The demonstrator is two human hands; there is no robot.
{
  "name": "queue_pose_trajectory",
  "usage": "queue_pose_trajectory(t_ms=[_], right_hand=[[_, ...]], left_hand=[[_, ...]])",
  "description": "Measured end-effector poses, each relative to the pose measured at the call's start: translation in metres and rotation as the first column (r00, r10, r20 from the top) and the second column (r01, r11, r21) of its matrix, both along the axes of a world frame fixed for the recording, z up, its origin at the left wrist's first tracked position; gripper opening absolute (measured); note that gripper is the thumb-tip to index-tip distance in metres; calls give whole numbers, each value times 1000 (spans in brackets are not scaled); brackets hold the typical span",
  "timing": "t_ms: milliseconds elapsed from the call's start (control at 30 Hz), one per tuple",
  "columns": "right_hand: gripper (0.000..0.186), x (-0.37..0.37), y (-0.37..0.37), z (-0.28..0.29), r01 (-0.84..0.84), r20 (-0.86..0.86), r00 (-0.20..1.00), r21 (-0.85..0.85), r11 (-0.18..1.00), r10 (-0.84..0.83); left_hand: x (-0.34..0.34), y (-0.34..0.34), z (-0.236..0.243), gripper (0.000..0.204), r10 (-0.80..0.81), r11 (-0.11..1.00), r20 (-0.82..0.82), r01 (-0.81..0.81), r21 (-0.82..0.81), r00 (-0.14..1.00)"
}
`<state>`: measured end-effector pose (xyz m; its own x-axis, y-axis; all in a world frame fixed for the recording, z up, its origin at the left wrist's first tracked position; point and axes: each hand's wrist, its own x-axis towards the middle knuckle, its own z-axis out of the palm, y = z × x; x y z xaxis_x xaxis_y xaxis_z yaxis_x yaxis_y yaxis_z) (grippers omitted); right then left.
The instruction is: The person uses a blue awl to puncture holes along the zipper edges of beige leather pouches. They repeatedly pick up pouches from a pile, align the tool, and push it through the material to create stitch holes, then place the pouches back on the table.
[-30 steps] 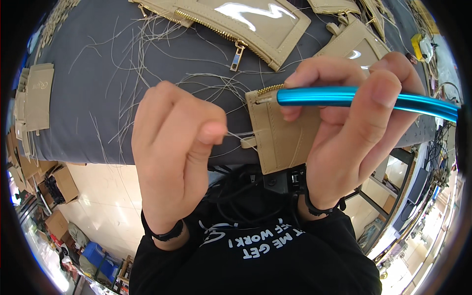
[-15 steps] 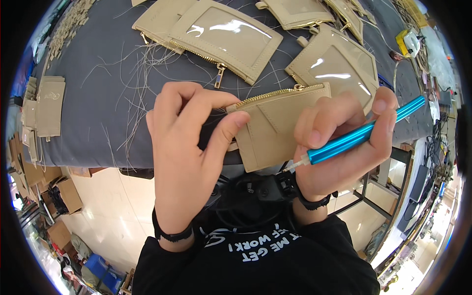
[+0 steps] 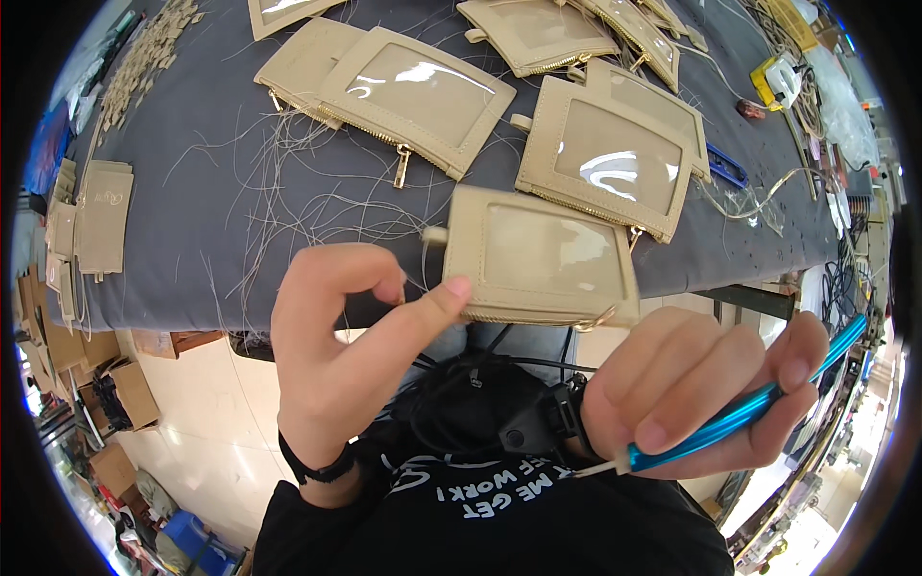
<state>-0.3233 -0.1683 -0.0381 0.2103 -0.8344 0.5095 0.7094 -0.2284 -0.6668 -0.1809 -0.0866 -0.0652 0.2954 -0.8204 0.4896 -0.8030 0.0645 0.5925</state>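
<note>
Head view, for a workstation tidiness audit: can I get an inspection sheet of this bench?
Surface: dark grey table, strewn with loose threads.
Job's things: tan zip pouch with clear window; blue pen-shaped tool.
Clutter: more tan pouches, stacked tan pieces, blue-handled tool.
Hands: left hand pinches the pouch's edge; right hand grips the tool.
Cables: black cables at the chest.
Surroundings: cardboard boxes on the tiled floor.

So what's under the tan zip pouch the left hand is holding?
Under the tan zip pouch held by the left hand: the grey table edge and dark cables. Its underside is hidden.
</note>
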Motion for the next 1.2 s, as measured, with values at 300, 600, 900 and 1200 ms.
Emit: queue_pose_trajectory(t_ms=[300, 600, 900, 1200], right_hand=[[29, 28, -17, -21, 219, -359, 926, 269, 938, -114], [34, 37, -24, -34, 62, -578, 815, 10, 998, -45], [38, 44, -20, -30, 134, -631, 763, -55, 989, -139], [39, 50, -13, -27, 297, -710, 667, -26, 955, -226]], left_hand=[[8, -9, -10, 24, 99, 989, 51, -104, 102, 994], [19, -3, -15, 15, 67, 991, -37, -62, 117, 997], [24, -4, -19, 7, 54, 998, -115, -59, -38, 992], [23, -2, -17, 13, 23, 999, -147, -26, -20, 989]])
